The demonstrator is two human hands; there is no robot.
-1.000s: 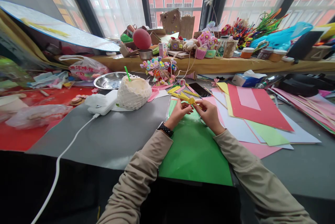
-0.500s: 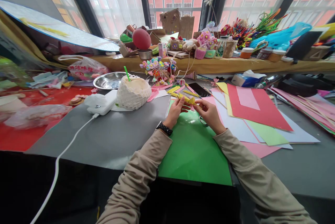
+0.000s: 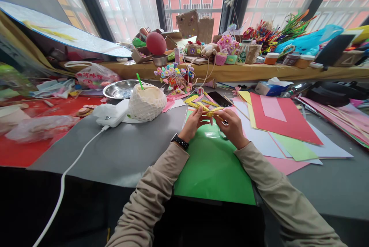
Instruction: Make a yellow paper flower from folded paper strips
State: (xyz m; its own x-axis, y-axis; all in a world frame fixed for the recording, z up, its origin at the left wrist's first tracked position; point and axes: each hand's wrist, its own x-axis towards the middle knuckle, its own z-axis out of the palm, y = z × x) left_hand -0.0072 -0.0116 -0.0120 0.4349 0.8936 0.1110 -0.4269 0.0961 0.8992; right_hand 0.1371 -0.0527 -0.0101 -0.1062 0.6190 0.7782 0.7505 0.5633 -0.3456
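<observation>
At the frame's centre, the left hand and right hand, both nearly closed, pinch opposite sides of the yellow strips, seemingly keeping them from springing loose; the green sheet beneath probably protects the worktop.

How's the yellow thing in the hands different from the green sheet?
The yellow piece is small and narrow; the green sheet is much bigger and broad. The yellow piece is held by the left hand and right hand; the green sheet lies flat below. Both are brightly coloured.
</observation>
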